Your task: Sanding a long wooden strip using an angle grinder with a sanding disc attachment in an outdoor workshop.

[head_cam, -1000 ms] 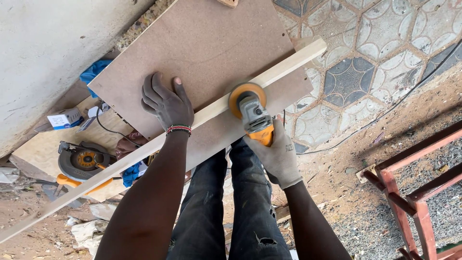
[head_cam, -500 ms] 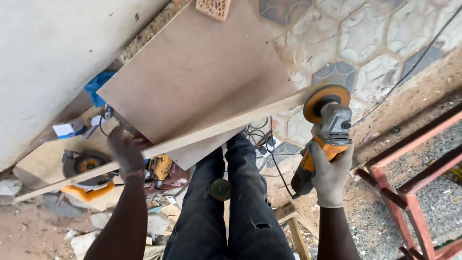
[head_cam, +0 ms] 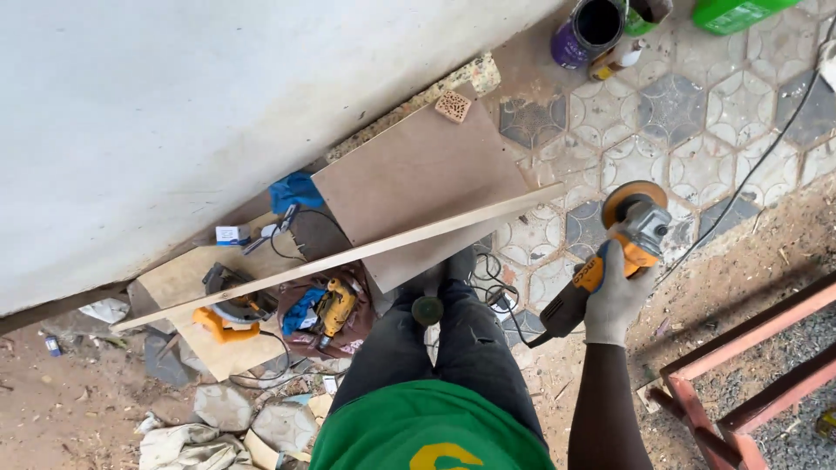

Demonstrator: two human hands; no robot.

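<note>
Person wore a bright green top (head_cam: 433,431) w/ a yellow printed mark at the chest, only partly in view. Below it, dark charcoal jeans (head_cam: 453,348), faded and dusty, w/ a small tear on the right leg approx. at the thigh. Dark shoes (head_cam: 461,261), mostly hidden by the legs. Right hand (head_cam: 615,296) in a light grey knit work glove, snug, cuff ending at the wrist; forearm above it bare, no sleeve. Left hand not in view.

Of the hands, only the gloved right (head_cam: 615,300) shows, fist closed, arm outstretched.
</note>
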